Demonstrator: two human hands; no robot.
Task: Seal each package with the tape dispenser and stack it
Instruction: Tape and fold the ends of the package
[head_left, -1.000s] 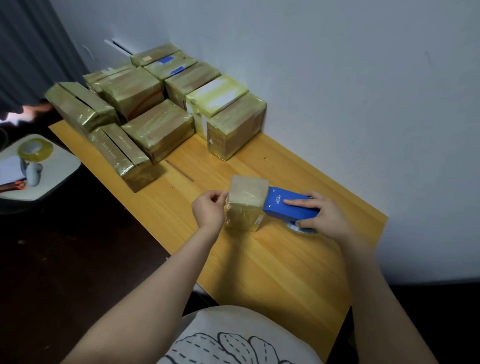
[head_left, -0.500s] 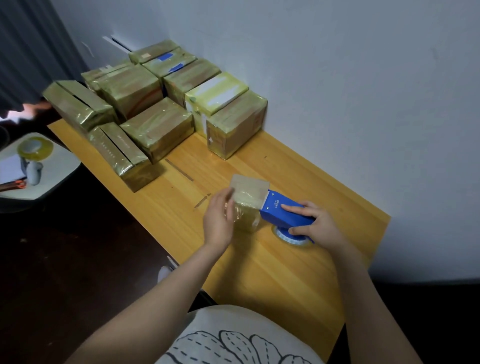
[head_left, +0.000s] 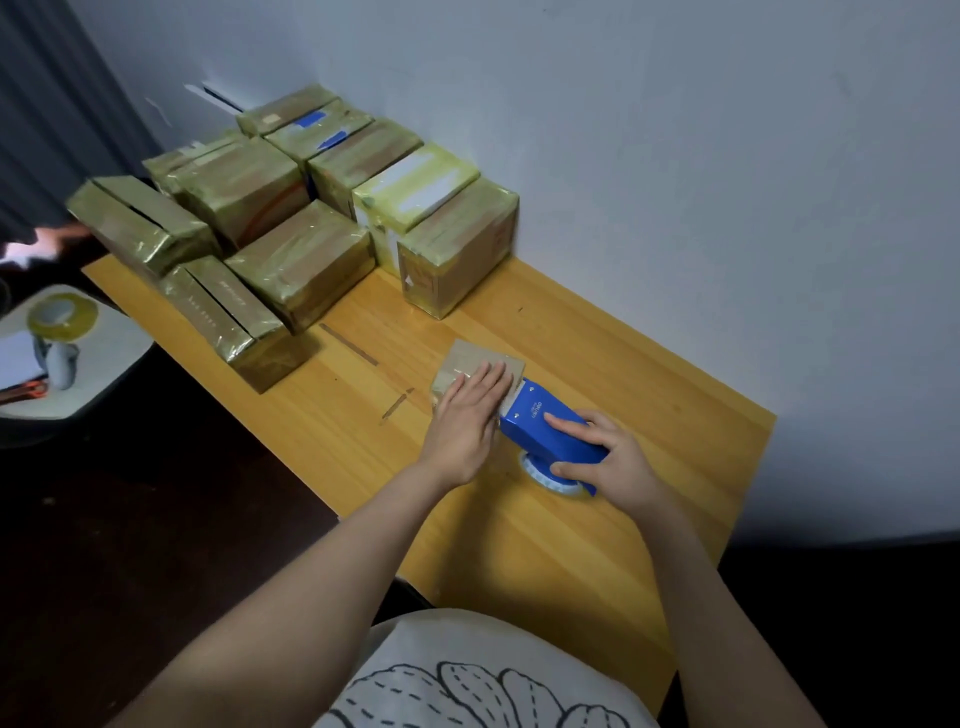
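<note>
Here, left fingers (head_left: 487, 380) flat on package (head_left: 466, 355); right fingers (head_left: 569, 422) grip tape dispenser (head_left: 529, 417).

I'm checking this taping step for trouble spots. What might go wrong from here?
1. The left hand lies flat on the small package, its fingers right beside the front end of the tape dispenser; that end could nick them.
2. The package is only pressed from above, so a pull by the right hand gripping the dispenser may slide or tip it.
</note>
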